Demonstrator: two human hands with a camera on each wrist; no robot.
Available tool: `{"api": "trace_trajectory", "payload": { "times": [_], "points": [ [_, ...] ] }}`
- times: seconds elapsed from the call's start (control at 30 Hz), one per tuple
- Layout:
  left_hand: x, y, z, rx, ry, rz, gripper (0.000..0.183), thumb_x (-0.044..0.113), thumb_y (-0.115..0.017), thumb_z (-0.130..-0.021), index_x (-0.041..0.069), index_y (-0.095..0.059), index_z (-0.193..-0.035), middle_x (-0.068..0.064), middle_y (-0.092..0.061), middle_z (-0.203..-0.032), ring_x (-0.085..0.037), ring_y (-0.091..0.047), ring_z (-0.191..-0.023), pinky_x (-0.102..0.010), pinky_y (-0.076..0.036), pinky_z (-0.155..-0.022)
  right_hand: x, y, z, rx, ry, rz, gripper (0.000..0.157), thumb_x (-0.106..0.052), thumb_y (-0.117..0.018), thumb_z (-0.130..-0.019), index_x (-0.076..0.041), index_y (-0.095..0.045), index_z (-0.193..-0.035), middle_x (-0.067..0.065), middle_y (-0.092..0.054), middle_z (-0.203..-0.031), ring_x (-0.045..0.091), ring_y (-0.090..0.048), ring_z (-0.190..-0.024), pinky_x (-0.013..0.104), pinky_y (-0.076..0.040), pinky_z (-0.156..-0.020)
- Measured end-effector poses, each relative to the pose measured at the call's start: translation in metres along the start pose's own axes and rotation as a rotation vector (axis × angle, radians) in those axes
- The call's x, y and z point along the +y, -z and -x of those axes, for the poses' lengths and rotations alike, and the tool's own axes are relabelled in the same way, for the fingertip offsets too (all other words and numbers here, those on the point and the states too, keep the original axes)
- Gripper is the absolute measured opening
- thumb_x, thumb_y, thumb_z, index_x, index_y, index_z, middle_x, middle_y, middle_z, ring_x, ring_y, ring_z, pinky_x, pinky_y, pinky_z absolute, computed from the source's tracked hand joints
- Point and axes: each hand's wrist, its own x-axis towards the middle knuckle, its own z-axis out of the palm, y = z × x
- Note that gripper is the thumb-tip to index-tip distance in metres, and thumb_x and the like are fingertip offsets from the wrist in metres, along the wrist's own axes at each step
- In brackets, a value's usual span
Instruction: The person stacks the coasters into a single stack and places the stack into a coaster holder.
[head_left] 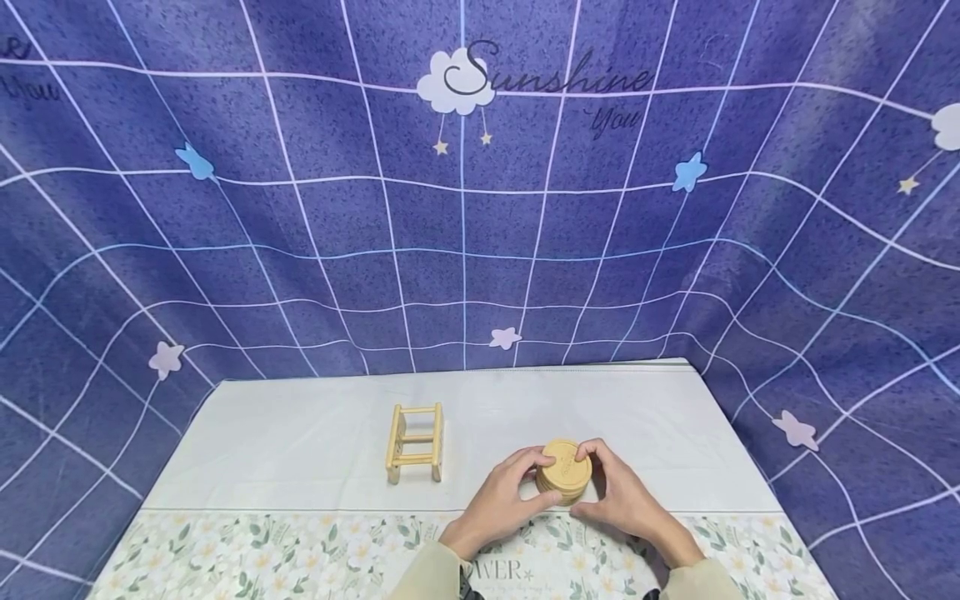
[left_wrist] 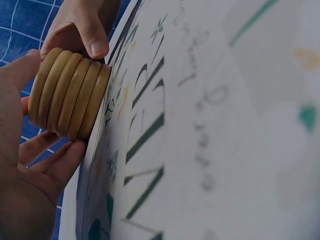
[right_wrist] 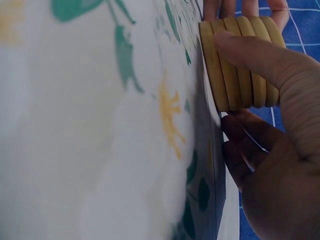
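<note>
A stack of several round wooden coasters (head_left: pixel 566 468) stands on the table, right of the middle in the head view. The top one bears a faint engraved mark. My left hand (head_left: pixel 497 502) holds the stack from the left, and my right hand (head_left: pixel 628 503) grips it from the right; a finger of each lies on the top coaster. Seen from the left wrist, the coasters (left_wrist: pixel 70 95) lie flush on one another, with fingers around their edges. In the right wrist view the right thumb lies across the edges of the coasters (right_wrist: pixel 245 87).
Left of the hands, a small wooden rack (head_left: pixel 415 458) with bars between two sides stands on the white table cover (head_left: pixel 300 450). A floral band (head_left: pixel 300 550) with printed lettering runs along the near edge. Blue gridded curtains (head_left: pixel 420 225) hang behind and at both sides.
</note>
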Motion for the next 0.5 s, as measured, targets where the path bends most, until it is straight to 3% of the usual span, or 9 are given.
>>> {"api": "trace_trajectory", "payload": {
  "times": [0.23, 0.5],
  "points": [
    [0.0012, -0.0003, -0.0009, 0.004, 0.002, 0.014, 0.040, 0.041, -0.072, -0.110, 0.016, -0.070, -0.141, -0.008, -0.061, -0.159, -0.026, -0.060, -0.147, -0.030, -0.055, -0.118, -0.0007, -0.0037, -0.0044, -0.013, -0.042, 0.033, 0.077, -0.005, -0.104, -0.069, -0.020, -0.051, -0.122, 0.004, -0.065, -0.143, 0.039, -0.060, -0.145, 0.056, -0.042, -0.129],
    [-0.0013, -0.0020, -0.0016, 0.021, -0.018, 0.026, 0.036, 0.034, -0.073, -0.110, 0.013, -0.070, -0.140, -0.009, -0.063, -0.156, -0.027, -0.062, -0.144, -0.030, -0.056, -0.117, 0.0004, -0.0062, -0.0074, 0.008, -0.047, 0.067, 0.080, -0.002, -0.105, -0.065, -0.021, -0.050, -0.120, -0.002, -0.065, -0.137, 0.034, -0.062, -0.141, 0.060, -0.044, -0.127]
  ]
}}
